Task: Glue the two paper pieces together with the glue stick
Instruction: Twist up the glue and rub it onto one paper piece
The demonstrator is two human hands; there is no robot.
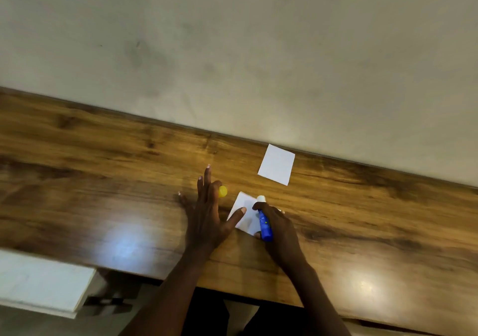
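A small white paper piece (245, 212) lies on the wooden table in front of me. My left hand (205, 214) is spread flat beside it, with the thumb pressing the paper's left edge. The fingers of that hand partly cover a yellow cap (223, 191). My right hand (278, 228) is shut on a blue glue stick (265, 225), whose white tip rests at the paper's far right corner. A second white paper piece (276, 164) lies apart, farther back near the wall.
The wooden table (103, 170) runs along a pale wall (232, 51) at the back. A white block-like object (41, 281) sits below the table's front edge at the lower left. Bright light spots reflect on the tabletop.
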